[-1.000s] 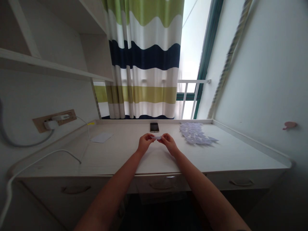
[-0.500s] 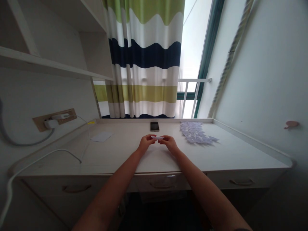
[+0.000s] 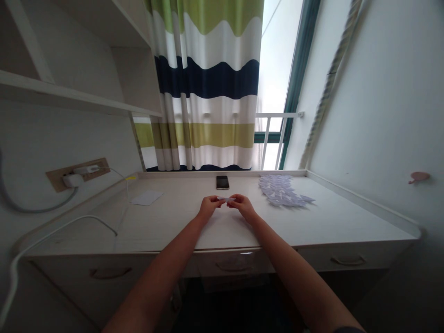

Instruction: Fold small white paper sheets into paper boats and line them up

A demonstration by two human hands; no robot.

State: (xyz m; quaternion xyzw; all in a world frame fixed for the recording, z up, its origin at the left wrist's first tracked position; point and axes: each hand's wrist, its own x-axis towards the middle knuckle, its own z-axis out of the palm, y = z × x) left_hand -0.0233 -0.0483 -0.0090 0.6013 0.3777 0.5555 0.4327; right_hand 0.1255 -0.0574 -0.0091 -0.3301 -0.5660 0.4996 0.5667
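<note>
Between my two hands, just above the white desk [image 3: 229,233], is a small folded piece of white paper [image 3: 226,199]. My left hand [image 3: 209,206] pinches its left end, with the fingers closed. At the right end, my right hand [image 3: 242,205] grips it between thumb and fingers. The fingers cover both ends, so only the thin middle shows. To the right lies a pile of folded white paper pieces [image 3: 282,190], many with pointed tips. Flat on the left of the desk rests a stack of white paper [image 3: 147,198].
A dark phone [image 3: 222,182] lies beyond my hands near the back edge. White cables [image 3: 100,219] run from a wall socket [image 3: 78,175] over the desk's left side. A shelf [image 3: 79,99] overhangs the left. A raised rim borders the back and sides.
Both hands stay in nearly the same place on the folded paper. The fingers have shifted slightly, and the paper looks thinner and a little tilted now.
</note>
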